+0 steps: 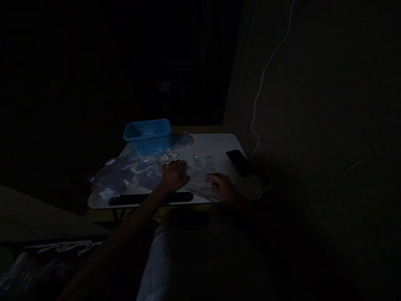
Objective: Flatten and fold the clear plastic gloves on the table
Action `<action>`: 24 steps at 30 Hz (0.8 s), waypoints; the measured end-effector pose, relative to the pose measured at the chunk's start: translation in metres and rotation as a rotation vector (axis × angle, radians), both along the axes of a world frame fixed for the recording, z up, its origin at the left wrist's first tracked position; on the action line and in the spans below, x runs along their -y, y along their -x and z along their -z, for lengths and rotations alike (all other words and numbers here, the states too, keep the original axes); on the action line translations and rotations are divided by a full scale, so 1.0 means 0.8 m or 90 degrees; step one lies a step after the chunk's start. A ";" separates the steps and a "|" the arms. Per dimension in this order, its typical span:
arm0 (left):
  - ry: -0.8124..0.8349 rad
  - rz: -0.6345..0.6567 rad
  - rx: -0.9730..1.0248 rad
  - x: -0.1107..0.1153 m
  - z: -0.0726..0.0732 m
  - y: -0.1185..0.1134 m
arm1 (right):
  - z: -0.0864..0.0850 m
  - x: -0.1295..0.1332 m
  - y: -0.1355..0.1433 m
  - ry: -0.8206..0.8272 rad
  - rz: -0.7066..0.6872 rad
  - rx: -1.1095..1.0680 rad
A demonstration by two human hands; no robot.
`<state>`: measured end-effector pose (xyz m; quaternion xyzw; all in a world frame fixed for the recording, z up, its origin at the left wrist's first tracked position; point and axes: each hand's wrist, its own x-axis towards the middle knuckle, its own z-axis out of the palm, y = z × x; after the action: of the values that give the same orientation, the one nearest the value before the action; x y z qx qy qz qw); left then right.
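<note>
The scene is very dark. My left hand [174, 175] lies over thin clear plastic near the table's middle, its fingers bent down onto the sheet. Between my two hands a clear plastic bag [200, 188] is spread flat, with two strap-like ends [209, 162] pointing away from me. My right hand [222, 187] rests at the bag's right side, fingers loosely curled and a little apart. More crumpled clear plastic [112, 179] is heaped to the left of my left hand. My fingertips are hard to make out in the low light.
A blue plastic basket [152, 142] stands at the back left of the white table [213, 142]. A black phone [240, 163] lies at the right, close to a white cable [261, 79] along the wall. A long black bar [134, 199] lies along the front edge.
</note>
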<state>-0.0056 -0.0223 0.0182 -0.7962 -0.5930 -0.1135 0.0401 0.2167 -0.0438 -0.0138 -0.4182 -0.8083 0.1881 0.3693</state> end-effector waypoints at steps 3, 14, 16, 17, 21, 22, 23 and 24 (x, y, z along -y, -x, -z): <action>0.001 -0.046 0.004 0.000 0.002 0.004 | 0.003 -0.002 -0.001 -0.008 0.001 -0.004; 0.024 0.351 0.075 0.059 0.000 0.013 | -0.001 -0.001 -0.001 -0.009 -0.004 -0.001; 0.051 0.419 0.067 0.082 0.006 0.013 | 0.000 -0.002 -0.003 -0.007 -0.006 -0.013; 0.065 0.439 0.047 0.091 0.009 0.012 | 0.001 -0.003 -0.003 -0.004 -0.005 -0.024; 0.050 0.404 0.005 0.101 0.019 0.004 | 0.005 -0.008 -0.005 0.035 -0.014 -0.064; 0.043 0.382 0.000 0.098 0.020 0.002 | 0.006 -0.008 -0.006 0.046 -0.017 -0.070; 0.037 0.360 -0.004 0.093 0.021 -0.001 | 0.007 -0.009 -0.006 0.053 -0.018 -0.076; 0.033 0.337 -0.010 0.088 0.021 -0.003 | 0.007 -0.009 -0.007 0.058 -0.018 -0.081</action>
<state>-0.0030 -0.0930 0.0015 -0.9253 -0.3661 -0.0986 -0.0071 0.2221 -0.0363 -0.0197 -0.4102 -0.7797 0.2560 0.3979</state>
